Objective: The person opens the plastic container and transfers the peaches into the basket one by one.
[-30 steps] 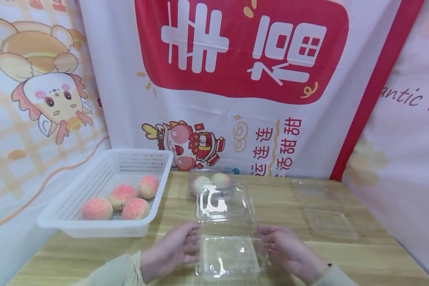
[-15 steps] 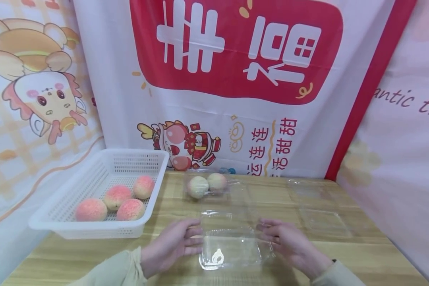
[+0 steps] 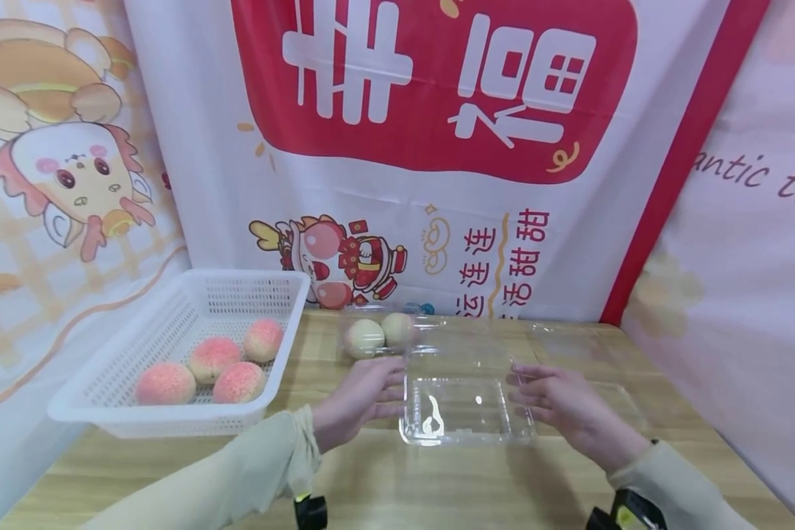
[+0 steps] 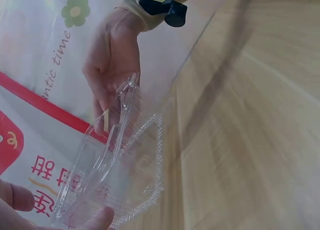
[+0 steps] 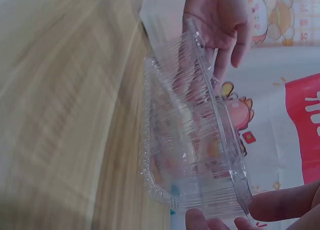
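Both hands hold a clear plastic clamshell container (image 3: 460, 408) over the wooden table. My left hand (image 3: 361, 401) grips its left edge, and my right hand (image 3: 570, 405) its right edge. In the left wrist view, the container's two halves stand at an angle to each other. The right wrist view shows a thumb (image 5: 282, 205) on one side of the rim and fingertips (image 5: 196, 220) on the other. Just behind the left hand, another clear container holds two pale peaches (image 3: 364, 338).
A white perforated basket (image 3: 73, 405) with several pink peaches (image 3: 165, 383) stands at the left. Another clear container (image 3: 612, 397) lies at the right, partly behind the right hand. A printed cloth (image 3: 556, 294) hangs along the table's back edge.
Both hands have carried the clear container away from the body and to the right, close to the one with two peaches. The head view has shifted slightly.
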